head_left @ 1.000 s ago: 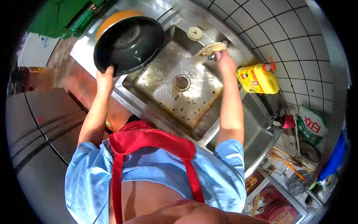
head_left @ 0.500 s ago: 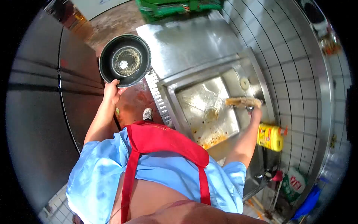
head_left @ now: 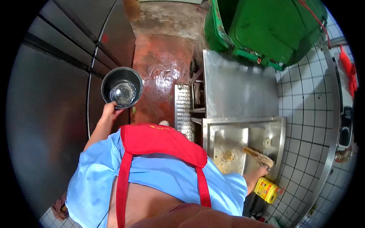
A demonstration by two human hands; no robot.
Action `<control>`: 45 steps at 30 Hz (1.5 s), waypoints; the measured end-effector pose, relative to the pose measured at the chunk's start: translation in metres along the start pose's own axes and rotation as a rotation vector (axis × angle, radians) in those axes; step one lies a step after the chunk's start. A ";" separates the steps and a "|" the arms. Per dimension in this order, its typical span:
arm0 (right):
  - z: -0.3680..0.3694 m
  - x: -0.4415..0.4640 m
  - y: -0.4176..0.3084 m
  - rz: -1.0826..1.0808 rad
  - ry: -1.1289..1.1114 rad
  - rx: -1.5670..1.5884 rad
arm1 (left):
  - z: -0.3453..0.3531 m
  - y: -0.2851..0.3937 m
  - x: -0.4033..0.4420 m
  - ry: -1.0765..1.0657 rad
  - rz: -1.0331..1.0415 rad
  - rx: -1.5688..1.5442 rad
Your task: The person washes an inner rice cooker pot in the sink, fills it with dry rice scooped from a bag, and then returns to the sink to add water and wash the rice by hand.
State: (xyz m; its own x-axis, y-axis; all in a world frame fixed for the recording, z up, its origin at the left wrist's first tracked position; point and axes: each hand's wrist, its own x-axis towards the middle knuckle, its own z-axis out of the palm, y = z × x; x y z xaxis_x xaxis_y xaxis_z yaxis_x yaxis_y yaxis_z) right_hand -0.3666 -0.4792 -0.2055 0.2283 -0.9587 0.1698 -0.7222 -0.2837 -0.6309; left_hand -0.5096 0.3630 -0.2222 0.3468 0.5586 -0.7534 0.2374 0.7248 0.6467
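A black round pot (head_left: 122,88) with shallow clear liquid in its bottom is held out over the floor, away from the sink. My left hand (head_left: 110,111) grips its near rim. On the right, my right hand (head_left: 262,171) is closed at the metal end of a tap (head_left: 257,155), whose spout looks wrapped in beige cloth and reaches over the steel sink (head_left: 206,141). My fingertips there are partly hidden. Beside that hand stands a yellow bottle (head_left: 266,190) with a red top. Orange-brown bits lie in the sink near its drain (head_left: 227,155).
A steel counter (head_left: 241,87) adjoins the sink, with a large green bin (head_left: 273,30) beyond it. Dark cabinet doors (head_left: 49,114) line the left. The red floor (head_left: 156,76) looks wet, and a perforated metal strip (head_left: 183,108) runs along the sink side.
My view has turned, bringing more floor and the green bin into sight. The pot, still in my left hand, sits farther from the counter. My right hand remains at the tap.
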 end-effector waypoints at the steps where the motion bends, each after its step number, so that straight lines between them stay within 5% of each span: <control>1: -0.003 -0.019 -0.008 0.107 0.066 -0.195 | 0.006 0.011 -0.012 0.016 -0.008 0.018; 3: -0.023 -0.062 -0.032 0.182 0.010 -0.238 | -0.003 0.016 0.008 0.011 -0.007 0.045; 6: -0.032 -0.068 -0.017 0.461 -0.348 0.244 | 0.002 0.027 0.044 0.003 0.016 0.113; 14: -0.006 -0.191 -0.109 0.337 -0.590 0.166 | 0.103 0.112 0.140 -0.035 -0.035 0.044; 20: 0.115 -0.364 -0.281 -0.155 -1.236 -0.052 | 0.177 0.195 0.239 -0.176 -0.051 -0.018; 23: 0.163 -0.454 -0.390 -0.491 -1.550 -0.133 | 0.216 0.255 0.256 -0.034 -0.062 0.051; 28: 0.215 -0.587 -0.532 -0.906 -1.882 -0.103 | 0.260 0.307 0.320 -0.086 0.025 0.035; 35: 0.289 -0.665 -0.643 -1.004 -1.904 -0.196 | 0.371 0.382 0.441 -0.143 -0.012 0.142; 45: 0.311 -0.635 -0.698 -0.442 -1.691 -0.613 | 0.581 0.529 0.584 -0.446 -0.133 0.227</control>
State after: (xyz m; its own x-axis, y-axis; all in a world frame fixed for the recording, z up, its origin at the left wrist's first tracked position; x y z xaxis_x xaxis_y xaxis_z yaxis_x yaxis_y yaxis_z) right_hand 0.1952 0.3339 -0.1082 0.4940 0.1084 -0.8627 -0.4543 -0.8138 -0.3624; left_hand 0.3454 0.8389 -0.2509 0.6415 0.2056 -0.7391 0.4798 0.6442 0.5957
